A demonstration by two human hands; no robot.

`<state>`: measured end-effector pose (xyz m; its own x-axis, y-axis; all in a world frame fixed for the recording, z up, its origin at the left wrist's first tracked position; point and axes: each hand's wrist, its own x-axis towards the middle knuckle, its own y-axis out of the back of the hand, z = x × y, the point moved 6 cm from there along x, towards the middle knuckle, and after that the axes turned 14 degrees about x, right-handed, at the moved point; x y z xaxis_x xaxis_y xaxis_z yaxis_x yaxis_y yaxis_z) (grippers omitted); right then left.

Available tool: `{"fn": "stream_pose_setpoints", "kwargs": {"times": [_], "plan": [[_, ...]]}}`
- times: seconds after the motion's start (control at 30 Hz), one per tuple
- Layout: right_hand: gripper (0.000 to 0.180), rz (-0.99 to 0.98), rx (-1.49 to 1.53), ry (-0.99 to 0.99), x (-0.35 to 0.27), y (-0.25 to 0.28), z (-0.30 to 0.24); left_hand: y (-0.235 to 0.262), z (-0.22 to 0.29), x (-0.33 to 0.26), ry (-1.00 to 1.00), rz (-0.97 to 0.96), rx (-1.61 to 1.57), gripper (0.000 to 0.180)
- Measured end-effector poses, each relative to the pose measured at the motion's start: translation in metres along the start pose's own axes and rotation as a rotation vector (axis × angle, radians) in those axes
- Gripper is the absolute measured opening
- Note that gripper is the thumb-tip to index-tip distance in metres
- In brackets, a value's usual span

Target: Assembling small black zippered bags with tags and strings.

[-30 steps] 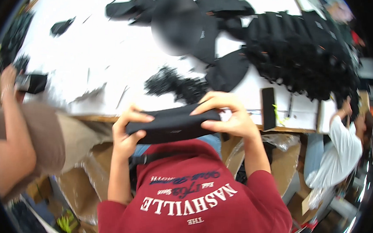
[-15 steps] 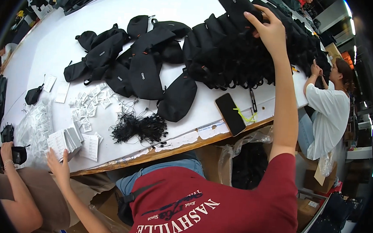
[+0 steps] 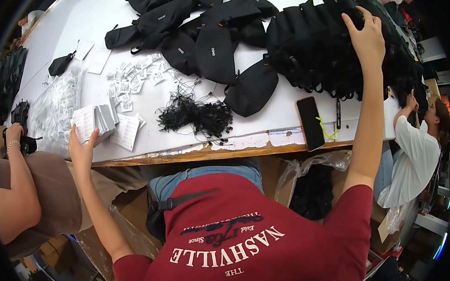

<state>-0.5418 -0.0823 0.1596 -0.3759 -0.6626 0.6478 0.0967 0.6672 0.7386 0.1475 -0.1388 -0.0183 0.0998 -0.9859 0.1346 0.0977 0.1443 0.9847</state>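
Note:
At the front left of the table, my left hand (image 3: 81,150) has its thumb and fingers closed about the near end of a stack of white printed cards (image 3: 100,120). My right arm reaches to the far right, where my right hand (image 3: 369,38) grips the end of a black pouch (image 3: 336,0) just over a tight row of similar pouches (image 3: 313,48). Part of that pouch is cut off by the picture's edge. More black pouches (image 3: 215,52) lie loosely in the middle. Nearer me are a tangle of black tag strings (image 3: 195,115) and scattered small white labels (image 3: 136,76).
A phone (image 3: 311,124) and a black pen (image 3: 338,112) lie by the table's front edge. A clear plastic bag of labels (image 3: 57,102) rests at the left. One co-worker's arm (image 3: 19,179) is close on my left; another person (image 3: 412,152) stands at the right.
The view has shifted, so the table's things appear farther right. My right hand has come down and slightly right with the pouch. My left hand stays at the card stack.

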Motion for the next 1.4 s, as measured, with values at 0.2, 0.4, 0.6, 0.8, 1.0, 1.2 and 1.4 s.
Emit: {"fn": "stream_pose_setpoints", "kwargs": {"times": [0.2,0.4,0.6,0.8,1.0,1.2,1.4], "plan": [[0.041,-0.025,0.038,-0.096,0.014,-0.002,0.027,0.000,-0.006,0.003,0.019,-0.040,-0.096,0.085],[0.054,0.143,-0.010,-0.001,-0.006,0.010,-0.005,0.013,-0.013,0.000,0.059,0.024,-0.080,0.080],[0.017,-0.389,0.930,0.082,-0.139,-0.066,-0.172,0.060,0.016,-0.028,0.129,0.383,-0.486,0.067],[0.011,-0.785,0.767,0.231,-0.208,-0.170,-0.277,0.072,0.065,-0.078,0.015,0.279,-0.879,0.067],[0.015,-1.018,0.839,0.594,-0.254,-0.175,-0.346,0.035,0.074,-0.109,0.024,-0.027,-1.131,0.054],[0.009,-1.010,0.658,0.658,-0.269,-0.197,-0.356,0.020,0.094,-0.108,0.068,-0.118,-1.220,0.042],[0.009,-0.895,1.272,0.257,-0.212,-0.115,-0.333,0.027,0.116,-0.108,-0.001,-0.050,-1.208,0.027]]}}
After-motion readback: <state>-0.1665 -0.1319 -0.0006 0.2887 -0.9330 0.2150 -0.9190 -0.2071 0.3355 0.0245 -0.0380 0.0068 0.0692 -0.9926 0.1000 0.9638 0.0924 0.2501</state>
